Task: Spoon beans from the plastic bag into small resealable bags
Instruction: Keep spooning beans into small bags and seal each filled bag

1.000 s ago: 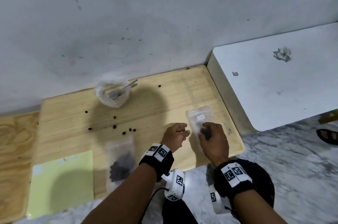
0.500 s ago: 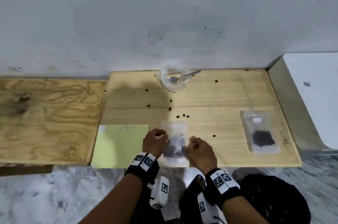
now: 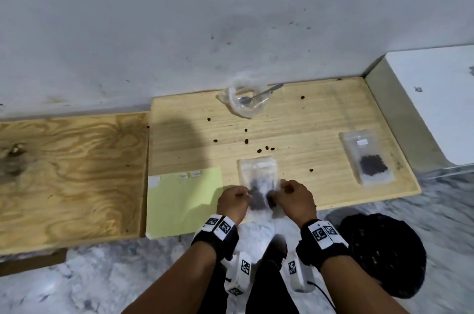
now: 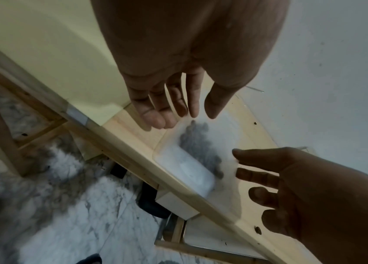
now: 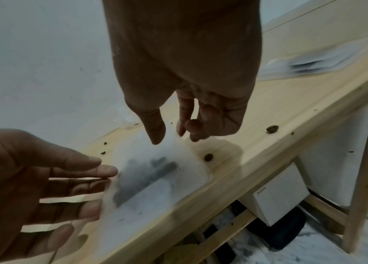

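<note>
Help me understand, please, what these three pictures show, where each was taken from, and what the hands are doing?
No machine here: a person with a camera on the head and one strapped to each wrist. The head view looks down on a wooden table. The left hand and right hand pinch the two side edges of a small resealable bag holding dark beans. A second filled bag lies to the right. At the back a spoon rests in a clear plastic bag; loose beans are scattered, and a yellow sheet lies left. The wrist views show the same bag close up.
</note>
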